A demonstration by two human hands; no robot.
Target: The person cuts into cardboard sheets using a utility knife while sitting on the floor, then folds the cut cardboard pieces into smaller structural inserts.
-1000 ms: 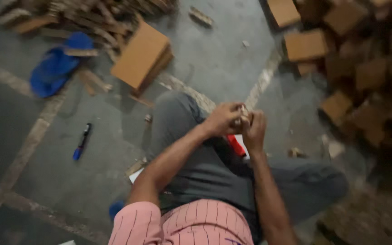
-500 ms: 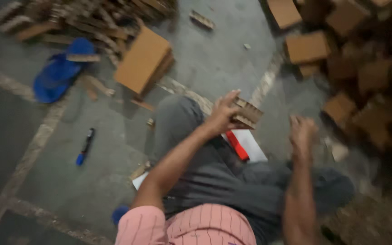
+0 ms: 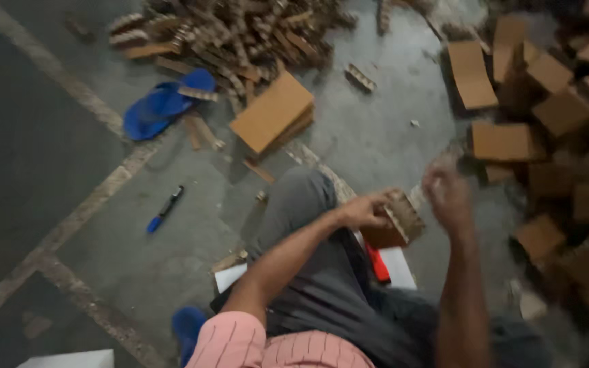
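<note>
My left hand grips a small folded piece of brown corrugated cardboard above my grey-trousered knee. My right hand is blurred, raised just right of that piece, fingers apart and holding nothing that I can see. Under the hands a white sheet and a red object lie on the floor beside my leg.
A heap of brown cardboard boxes fills the right side. A stack of flat cardboard sheets lies ahead, with cardboard strips piled behind it. A blue sandal and a blue pen lie on the concrete floor at left.
My hands were together on the cardboard piece a second ago. The right hand let go, swung out to the right, and has now come back up beside the piece, which the left hand kept.
</note>
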